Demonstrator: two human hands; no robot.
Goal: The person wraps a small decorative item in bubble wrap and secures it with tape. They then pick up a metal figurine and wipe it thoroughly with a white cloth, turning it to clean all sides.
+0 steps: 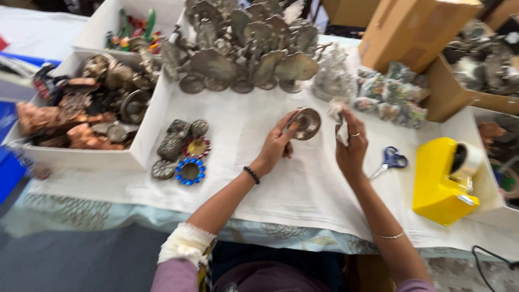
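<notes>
My left hand (277, 145) grips a small round metal dish (306, 122) and holds it tilted above the white cloth (303, 189). My right hand (350, 145) is closed on a crumpled white cloth or tissue (340, 127), held right beside the dish's edge. A ring shows on one finger of that hand. Both hands hover over the middle of the table.
A white box (138, 146) of copper and brass pieces stands at left, with small jewelled holders (190, 171) beside it. Many metal stands (243, 59) crowd the back. Blue scissors (390, 160), a yellow tape dispenser (440, 181) and cardboard boxes (411, 30) lie at right.
</notes>
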